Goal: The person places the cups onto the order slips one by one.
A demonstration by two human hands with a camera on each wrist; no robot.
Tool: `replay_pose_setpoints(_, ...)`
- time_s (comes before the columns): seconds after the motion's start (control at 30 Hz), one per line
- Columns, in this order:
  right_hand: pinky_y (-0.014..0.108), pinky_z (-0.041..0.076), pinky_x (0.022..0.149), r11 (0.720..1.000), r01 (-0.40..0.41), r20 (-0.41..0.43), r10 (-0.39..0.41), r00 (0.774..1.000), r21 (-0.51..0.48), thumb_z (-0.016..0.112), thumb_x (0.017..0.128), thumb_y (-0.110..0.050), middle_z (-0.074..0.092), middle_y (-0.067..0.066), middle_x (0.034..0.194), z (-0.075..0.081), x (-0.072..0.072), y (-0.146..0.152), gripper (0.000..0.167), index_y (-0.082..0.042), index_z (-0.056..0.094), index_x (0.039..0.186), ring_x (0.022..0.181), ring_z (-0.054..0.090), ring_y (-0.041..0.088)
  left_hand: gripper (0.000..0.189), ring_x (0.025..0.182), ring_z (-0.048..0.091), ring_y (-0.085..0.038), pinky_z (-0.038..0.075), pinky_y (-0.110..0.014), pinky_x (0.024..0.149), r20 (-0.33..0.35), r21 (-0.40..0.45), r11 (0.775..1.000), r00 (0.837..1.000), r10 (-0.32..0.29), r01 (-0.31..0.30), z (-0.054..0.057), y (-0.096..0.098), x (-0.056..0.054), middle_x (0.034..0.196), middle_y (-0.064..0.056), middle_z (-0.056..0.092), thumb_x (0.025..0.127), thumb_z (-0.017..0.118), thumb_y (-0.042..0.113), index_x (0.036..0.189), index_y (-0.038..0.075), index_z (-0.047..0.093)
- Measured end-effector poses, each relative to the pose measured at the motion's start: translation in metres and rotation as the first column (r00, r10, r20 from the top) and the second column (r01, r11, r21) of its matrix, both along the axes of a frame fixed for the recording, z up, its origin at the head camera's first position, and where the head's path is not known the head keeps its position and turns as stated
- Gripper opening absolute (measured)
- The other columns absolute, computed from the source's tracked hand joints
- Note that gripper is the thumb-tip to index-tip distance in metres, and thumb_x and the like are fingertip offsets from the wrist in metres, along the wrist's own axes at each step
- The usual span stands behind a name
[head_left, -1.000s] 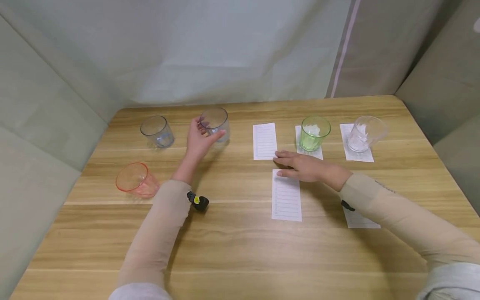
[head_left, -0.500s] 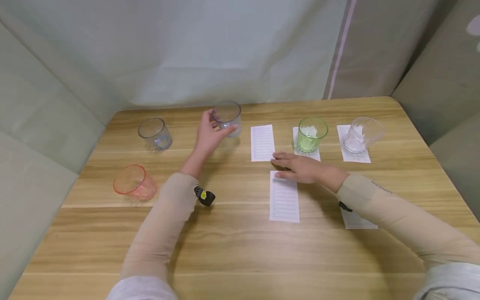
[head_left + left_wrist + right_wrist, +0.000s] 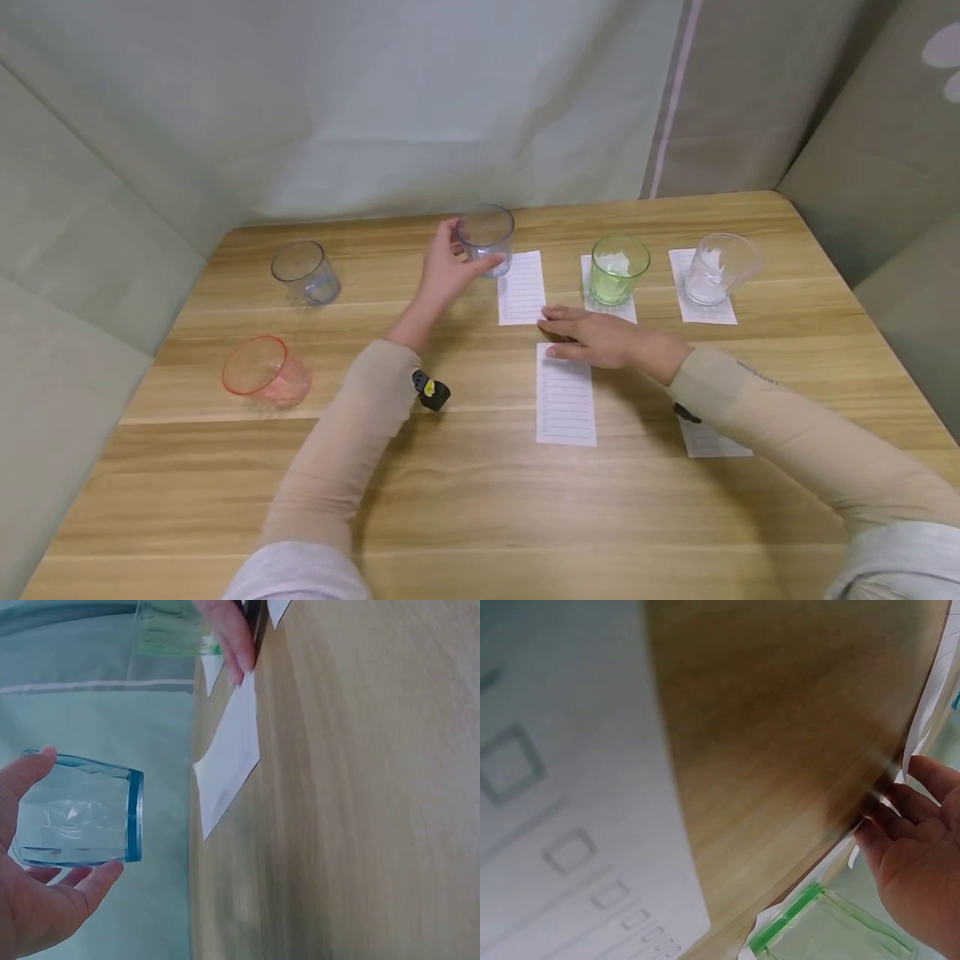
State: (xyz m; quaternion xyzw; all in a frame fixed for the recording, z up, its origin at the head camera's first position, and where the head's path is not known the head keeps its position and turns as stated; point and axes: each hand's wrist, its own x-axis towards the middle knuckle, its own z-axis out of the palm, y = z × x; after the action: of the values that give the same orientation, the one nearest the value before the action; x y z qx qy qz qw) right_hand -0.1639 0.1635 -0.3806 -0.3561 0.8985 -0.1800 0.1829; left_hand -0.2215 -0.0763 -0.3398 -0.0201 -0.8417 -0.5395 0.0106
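Two hands: left hand (image 3: pixel 447 271) grips a round, blue-tinted, plastic-looking tumbler (image 3: pixel 486 237) sidewise, leaving its base free; right hand (image 3: pixel 603 338), fingers extended, touches an oblong white paper slip (image 3: pixel 522 292), presumably steadying it.

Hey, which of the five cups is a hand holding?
The bluish cup gripped by the left hand. No hand holds the others: the back-left bluish cup, red cup, green cup and colourless cup.

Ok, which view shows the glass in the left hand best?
Left wrist: the glass is large and nearly whole there. Head shows it smaller, from above, partly behind the hand; right wrist, at most a blue sliver.
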Motion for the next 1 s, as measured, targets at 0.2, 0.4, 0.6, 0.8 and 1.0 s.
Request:
replay_pose_setpoints(0.2,0.049,0.023,0.115,1.000,-0.006,-0.008,0.006,1.000,0.003,0.047,0.098,-0.040,0.026,0.013,0.155,0.000,0.001,0.000,0.059,-0.005,0.037,0.145,0.144,0.021,0.032,0.077,0.120,0.051,-0.033,0.049,-0.039,0.096,-0.038,-0.014,1.000,0.999,-0.019,0.019,-0.006,0.011,0.001,0.134,-0.016,0.049,0.074,0.082,0.022,0.136,0.004,0.039)
replay_pose_setpoints(0.4,0.049,0.023,0.115,1.000,-0.005,-0.002,0.005,1.000,0.017,0.049,0.098,-0.040,0.025,0.013,0.155,0.003,0.002,-0.002,0.060,-0.006,0.036,0.145,0.144,0.020,0.032,0.075,0.121,0.051,-0.033,0.047,-0.040,0.099,-0.051,-0.032,0.998,0.997,-0.055,0.053,-0.010,0.021,0.003,0.133,-0.017,0.049,0.076,0.081,0.023,0.134,0.001,0.040)
replay_pose_setpoints(0.6,0.049,0.023,0.115,1.000,-0.002,0.004,0.002,1.000,0.023,0.048,0.098,-0.040,0.024,0.013,0.156,0.002,0.001,-0.003,0.060,-0.006,0.036,0.146,0.144,0.019,0.031,0.071,0.119,0.052,-0.033,0.047,-0.039,0.099,-0.065,-0.033,0.996,0.994,-0.084,0.082,-0.018,0.026,0.002,0.130,-0.017,0.051,0.075,0.081,0.021,0.131,0.001,0.042)
replay_pose_setpoints(0.8,0.049,0.023,0.115,1.000,-0.005,-0.008,0.006,1.000,0.023,0.049,0.097,-0.041,0.025,0.013,0.155,0.002,0.001,-0.003,0.060,-0.006,0.037,0.145,0.144,0.020,0.032,0.074,0.121,0.052,-0.032,0.047,-0.038,0.100,-0.022,-0.045,0.995,0.996,-0.087,0.086,-0.022,0.030,0.003,0.133,-0.017,0.049,0.075,0.081,0.023,0.133,0.001,0.039)
replay_pose_setpoints(1.0,0.050,0.024,0.115,0.999,0.004,-0.005,-0.004,1.000,0.033,0.050,0.097,-0.041,0.024,0.012,0.156,0.002,0.001,-0.002,0.062,-0.007,0.036,0.146,0.144,0.020,0.031,0.076,0.122,0.051,-0.032,0.046,-0.037,0.101,0.011,-0.076,0.991,0.994,-0.106,0.106,-0.025,0.033,0.002,0.135,-0.018,0.048,0.077,0.080,0.024,0.135,0.000,0.037)
